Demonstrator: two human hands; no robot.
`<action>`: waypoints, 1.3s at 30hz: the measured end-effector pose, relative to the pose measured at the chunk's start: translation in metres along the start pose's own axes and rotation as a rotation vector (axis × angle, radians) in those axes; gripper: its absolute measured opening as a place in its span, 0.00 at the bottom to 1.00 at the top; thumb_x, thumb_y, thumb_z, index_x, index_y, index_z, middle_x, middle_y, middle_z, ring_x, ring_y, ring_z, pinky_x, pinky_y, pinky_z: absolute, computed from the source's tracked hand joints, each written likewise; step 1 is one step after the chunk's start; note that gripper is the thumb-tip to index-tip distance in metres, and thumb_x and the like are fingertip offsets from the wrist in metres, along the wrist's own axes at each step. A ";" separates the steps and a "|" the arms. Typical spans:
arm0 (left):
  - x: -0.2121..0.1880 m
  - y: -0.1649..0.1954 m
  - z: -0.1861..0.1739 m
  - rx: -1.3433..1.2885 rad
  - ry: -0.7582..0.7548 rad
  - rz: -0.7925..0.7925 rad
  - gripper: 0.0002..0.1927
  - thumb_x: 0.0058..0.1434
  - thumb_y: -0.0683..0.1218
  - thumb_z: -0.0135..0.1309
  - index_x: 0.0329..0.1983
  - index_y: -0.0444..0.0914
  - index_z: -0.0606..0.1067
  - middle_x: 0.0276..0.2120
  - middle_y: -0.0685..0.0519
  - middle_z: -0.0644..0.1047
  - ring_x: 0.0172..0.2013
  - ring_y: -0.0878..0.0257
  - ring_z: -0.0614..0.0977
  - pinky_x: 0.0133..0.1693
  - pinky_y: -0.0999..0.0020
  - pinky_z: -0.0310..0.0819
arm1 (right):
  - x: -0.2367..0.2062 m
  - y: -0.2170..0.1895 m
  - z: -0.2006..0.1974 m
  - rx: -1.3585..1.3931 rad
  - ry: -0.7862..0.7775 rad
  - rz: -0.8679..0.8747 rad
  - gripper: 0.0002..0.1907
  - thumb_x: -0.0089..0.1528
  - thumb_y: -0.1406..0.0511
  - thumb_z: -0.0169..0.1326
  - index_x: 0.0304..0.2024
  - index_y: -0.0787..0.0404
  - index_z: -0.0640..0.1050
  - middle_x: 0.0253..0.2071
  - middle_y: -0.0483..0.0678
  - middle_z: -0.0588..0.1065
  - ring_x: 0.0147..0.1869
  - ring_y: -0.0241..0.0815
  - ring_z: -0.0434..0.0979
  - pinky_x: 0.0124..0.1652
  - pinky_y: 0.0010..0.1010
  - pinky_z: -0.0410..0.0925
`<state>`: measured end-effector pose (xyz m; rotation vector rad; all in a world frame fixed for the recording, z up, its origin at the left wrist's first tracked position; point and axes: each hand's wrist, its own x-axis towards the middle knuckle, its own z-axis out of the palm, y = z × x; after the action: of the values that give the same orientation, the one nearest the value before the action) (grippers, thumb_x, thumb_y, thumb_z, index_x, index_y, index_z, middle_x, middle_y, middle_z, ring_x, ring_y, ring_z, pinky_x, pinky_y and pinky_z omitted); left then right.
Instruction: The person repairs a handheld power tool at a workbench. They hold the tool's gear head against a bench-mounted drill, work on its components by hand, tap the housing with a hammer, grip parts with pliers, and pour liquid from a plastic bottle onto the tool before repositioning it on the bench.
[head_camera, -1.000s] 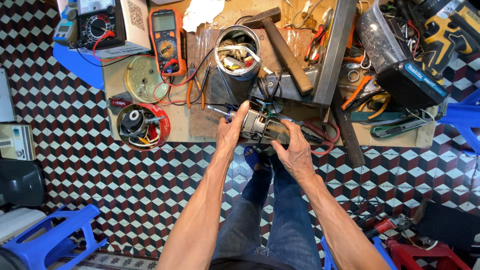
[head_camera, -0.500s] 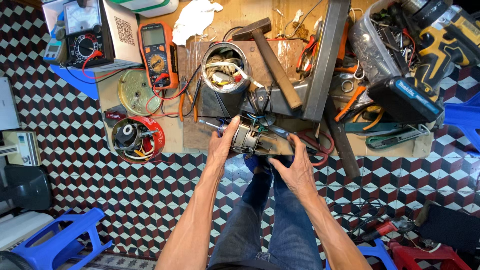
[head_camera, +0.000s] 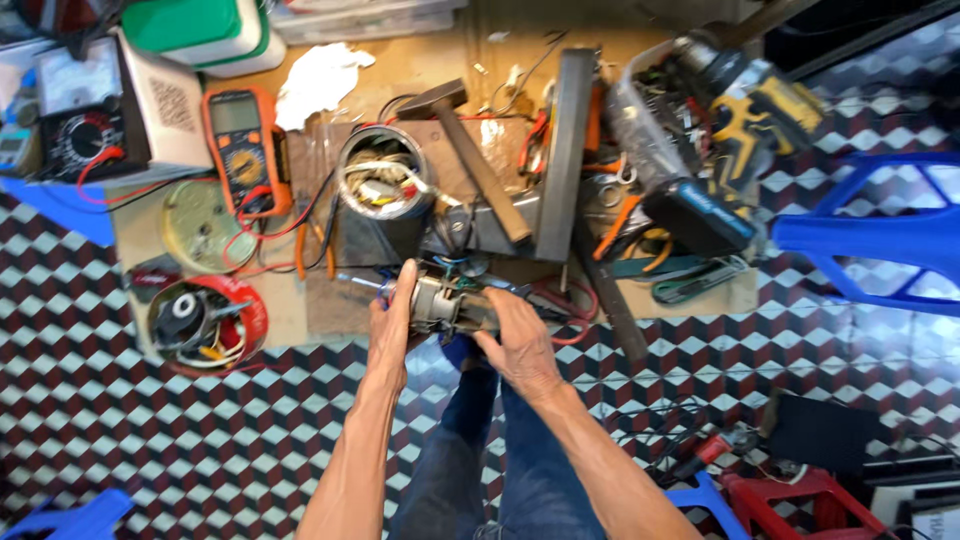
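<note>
Hands, left (head_camera: 388, 325) and right (head_camera: 520, 340), still grip closed around the motor (head_camera: 445, 303), now nearer the can (head_camera: 383, 185) at 11 o'clock.

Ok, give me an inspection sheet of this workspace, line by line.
Surface: low wooden board on patterned floor tiles, crowded.
Job's things: small electric motor held at the board's near edge.
Clutter: hammer, orange meter, metal can, yellow drill, red-rimmed tin, white rag.
Grippers: left hand and right hand both grip the motor.
Cables: red leads run from the orange meter; black cords on the floor.
Surroundings: blue stool, red stool.
</note>
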<state>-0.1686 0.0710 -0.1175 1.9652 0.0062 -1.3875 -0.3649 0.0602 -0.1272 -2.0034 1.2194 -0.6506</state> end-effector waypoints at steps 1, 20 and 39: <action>-0.004 -0.002 0.005 -0.043 0.011 0.020 0.50 0.46 0.72 0.60 0.61 0.32 0.69 0.49 0.47 0.77 0.46 0.58 0.79 0.47 0.62 0.75 | 0.001 -0.001 -0.003 -0.011 0.002 -0.002 0.35 0.50 0.69 0.68 0.58 0.69 0.71 0.55 0.61 0.75 0.60 0.61 0.75 0.58 0.43 0.68; -0.008 -0.018 0.021 0.160 0.131 0.151 0.58 0.42 0.71 0.65 0.64 0.27 0.62 0.56 0.38 0.73 0.54 0.51 0.76 0.55 0.59 0.71 | 0.002 0.093 -0.104 -0.050 0.436 0.665 0.16 0.64 0.62 0.56 0.52 0.64 0.79 0.46 0.55 0.79 0.43 0.47 0.82 0.44 0.37 0.73; -0.012 -0.008 0.022 0.180 0.147 0.116 0.58 0.43 0.71 0.65 0.65 0.29 0.62 0.55 0.39 0.73 0.54 0.51 0.76 0.55 0.58 0.69 | -0.012 0.047 -0.111 0.392 0.359 0.688 0.26 0.65 0.55 0.53 0.59 0.65 0.77 0.54 0.56 0.81 0.56 0.45 0.81 0.54 0.32 0.72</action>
<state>-0.1949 0.0698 -0.1158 2.1754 -0.1674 -1.2024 -0.4753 0.0224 -0.0936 -1.0675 1.7116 -0.8244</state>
